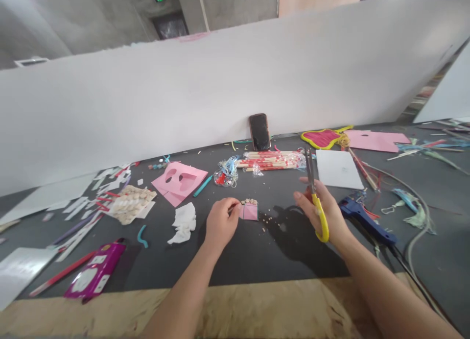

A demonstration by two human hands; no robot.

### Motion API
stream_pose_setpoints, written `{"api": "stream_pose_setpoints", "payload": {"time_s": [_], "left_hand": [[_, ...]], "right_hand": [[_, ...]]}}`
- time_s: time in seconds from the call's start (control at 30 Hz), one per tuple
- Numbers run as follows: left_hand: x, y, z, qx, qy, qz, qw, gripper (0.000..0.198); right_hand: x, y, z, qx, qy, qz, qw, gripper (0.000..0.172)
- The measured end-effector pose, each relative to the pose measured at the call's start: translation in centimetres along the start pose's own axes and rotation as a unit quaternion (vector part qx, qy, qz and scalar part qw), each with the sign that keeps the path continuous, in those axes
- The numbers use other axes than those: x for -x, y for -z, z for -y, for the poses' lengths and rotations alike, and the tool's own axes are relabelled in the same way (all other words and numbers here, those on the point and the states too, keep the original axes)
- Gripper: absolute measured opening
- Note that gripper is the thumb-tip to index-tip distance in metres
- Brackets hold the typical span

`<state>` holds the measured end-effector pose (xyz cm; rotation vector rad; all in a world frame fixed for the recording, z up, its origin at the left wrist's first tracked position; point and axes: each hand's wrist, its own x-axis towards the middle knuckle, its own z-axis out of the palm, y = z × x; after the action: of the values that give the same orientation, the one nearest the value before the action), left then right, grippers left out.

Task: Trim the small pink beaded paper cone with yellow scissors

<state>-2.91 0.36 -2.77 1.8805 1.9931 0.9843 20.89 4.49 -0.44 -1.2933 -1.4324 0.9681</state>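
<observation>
My left hand (221, 222) is closed in a pinch at the left edge of a small pink card piece (249, 211) that lies on the dark table mat (257, 251). Small beads sit along the top of that piece and are scattered to its right. My right hand (323, 212) is wrapped around yellow-handled scissors (316, 198), held above the mat with the blades pointing up and away. The two hands are about a hand's width apart.
A blue glue gun (367, 220) with its cord lies right of my right hand. White crumpled tissue (183, 222), a pink card with heart cut-outs (179, 181), a bundle of sticks (271, 160), a phone (259, 131), white paper (338, 169) and paper scraps lie around. A white partition stands behind.
</observation>
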Motion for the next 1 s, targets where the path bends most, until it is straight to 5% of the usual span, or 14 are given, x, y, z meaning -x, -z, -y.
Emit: {"api": "stream_pose_setpoints", "payload": {"time_s": [0.3,0.47,0.7,1.0], "left_hand": [[0.0,-0.6,0.7,-0.084,-0.014,-0.005,0.996,0.015],[-0.3,-0.6,-1.1,-0.114,-0.054,-0.007,0.992,0.024],[-5.2,-3.2,-5.2,-0.180,-0.117,0.107,0.971,0.028],[-9.7,-7.0,-5.5,-0.258,-0.056,0.164,0.951,0.024]], "right_hand": [[0.3,-0.5,-0.1,-0.122,-0.037,0.024,0.992,0.057],[0.2,-0.5,-0.8,-0.189,-0.034,0.060,0.979,0.066],[0.6,0.4,0.5,-0.274,-0.033,0.049,0.960,0.046],[0.9,1.1,1.4,-0.333,-0.032,0.053,0.941,0.037]]}}
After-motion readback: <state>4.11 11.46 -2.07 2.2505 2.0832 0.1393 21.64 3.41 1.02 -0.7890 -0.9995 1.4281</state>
